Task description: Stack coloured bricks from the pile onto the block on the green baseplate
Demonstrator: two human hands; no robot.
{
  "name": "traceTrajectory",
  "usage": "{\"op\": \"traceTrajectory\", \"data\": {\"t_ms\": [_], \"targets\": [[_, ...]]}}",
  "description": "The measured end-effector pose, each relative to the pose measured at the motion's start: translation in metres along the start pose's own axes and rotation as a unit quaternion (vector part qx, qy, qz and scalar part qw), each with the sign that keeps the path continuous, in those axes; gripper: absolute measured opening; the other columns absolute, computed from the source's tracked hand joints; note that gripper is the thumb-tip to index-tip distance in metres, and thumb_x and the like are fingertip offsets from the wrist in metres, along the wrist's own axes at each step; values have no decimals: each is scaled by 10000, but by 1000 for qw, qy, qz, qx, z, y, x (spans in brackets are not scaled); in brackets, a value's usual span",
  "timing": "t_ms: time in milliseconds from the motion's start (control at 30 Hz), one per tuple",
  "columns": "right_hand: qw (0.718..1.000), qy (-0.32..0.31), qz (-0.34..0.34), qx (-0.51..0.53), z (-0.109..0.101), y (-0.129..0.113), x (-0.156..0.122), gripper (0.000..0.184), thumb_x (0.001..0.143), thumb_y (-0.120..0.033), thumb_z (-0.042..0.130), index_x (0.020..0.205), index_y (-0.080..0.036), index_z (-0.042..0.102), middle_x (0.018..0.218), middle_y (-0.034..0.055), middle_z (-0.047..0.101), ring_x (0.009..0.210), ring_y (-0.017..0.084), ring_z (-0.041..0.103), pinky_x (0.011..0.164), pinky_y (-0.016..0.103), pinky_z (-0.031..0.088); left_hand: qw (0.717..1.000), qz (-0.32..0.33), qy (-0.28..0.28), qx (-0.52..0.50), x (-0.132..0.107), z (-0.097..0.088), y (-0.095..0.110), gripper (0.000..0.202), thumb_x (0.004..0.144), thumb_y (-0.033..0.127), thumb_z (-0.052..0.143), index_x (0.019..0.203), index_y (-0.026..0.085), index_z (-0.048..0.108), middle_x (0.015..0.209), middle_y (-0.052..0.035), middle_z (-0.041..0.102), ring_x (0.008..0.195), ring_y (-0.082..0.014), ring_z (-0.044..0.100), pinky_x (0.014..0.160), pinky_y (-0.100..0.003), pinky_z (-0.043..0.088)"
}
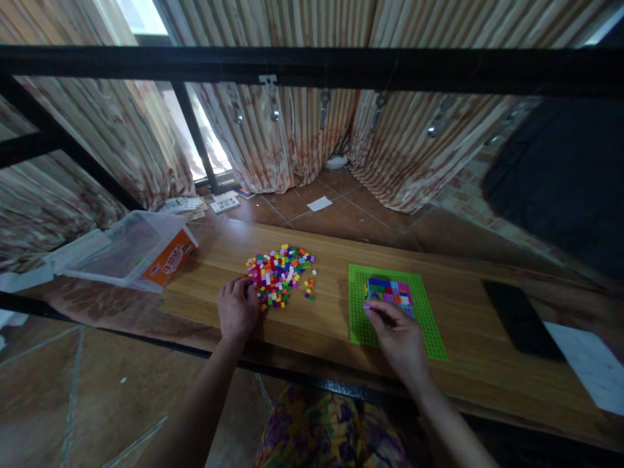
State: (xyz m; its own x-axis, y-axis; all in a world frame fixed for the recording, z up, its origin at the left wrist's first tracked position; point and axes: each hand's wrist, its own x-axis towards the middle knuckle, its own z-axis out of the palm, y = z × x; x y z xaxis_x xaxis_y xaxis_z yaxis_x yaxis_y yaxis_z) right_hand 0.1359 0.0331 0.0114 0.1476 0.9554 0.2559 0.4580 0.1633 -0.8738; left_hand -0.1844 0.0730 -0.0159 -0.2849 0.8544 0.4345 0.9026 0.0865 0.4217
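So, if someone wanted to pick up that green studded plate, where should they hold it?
The green plate is probably best held by its left and right edges, coming in low from each side: it lies flat on the wooden table, and the bricks built on it stand inward from both edges.

Dim overall; bright window (143, 18) upper left; edges stretched, soft

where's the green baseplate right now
In the head view, the green baseplate lies right of centre on the wooden table, the right hand over it, between the brick pile and the black slab.
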Motion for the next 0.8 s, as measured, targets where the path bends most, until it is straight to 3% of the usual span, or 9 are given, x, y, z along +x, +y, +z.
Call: {"op": "traceTrajectory", "data": {"t_ms": [133,367,600,800], "targets": [[990,11,-82,-118,-20,8,17,223,902,-367,541,939,-232,715,989,57,709,915,213,651,843,380,507,1000,4,2,4,0,0,0,248,867,296,461,953,178,661,1022,-95,674,981,-254,574,915,-398,437],[943,-31,-197,-268,-23,16,34,268,943,-349,480,913,-226,717,937,61,711,888,234,618,869,420,481,1000,-1,2,7,1,0,0,257,869,295,457,962,175,664,1025,-97,674,973,-257,572,918,-411,437],[929,-35,-226,-290,-25,22,37,241,941,-322,497,870,-228,707,912,46,695,898,224,594,881,407,477,1000,-7,1,0,1,0,1,263,867,299,456,958,171,667,1020,-99,677,981,-256,576,917,-402,444],[924,4,-231,-305,-23,23,32,247,939,-309,503,879,-208,720,942,67,675,898,221,580,833,374,491,1000,1,2,2,1,0,1,259,862,297,451,951,178,662,1014,-99,675,980,-262,573,915,-409,437]]}}
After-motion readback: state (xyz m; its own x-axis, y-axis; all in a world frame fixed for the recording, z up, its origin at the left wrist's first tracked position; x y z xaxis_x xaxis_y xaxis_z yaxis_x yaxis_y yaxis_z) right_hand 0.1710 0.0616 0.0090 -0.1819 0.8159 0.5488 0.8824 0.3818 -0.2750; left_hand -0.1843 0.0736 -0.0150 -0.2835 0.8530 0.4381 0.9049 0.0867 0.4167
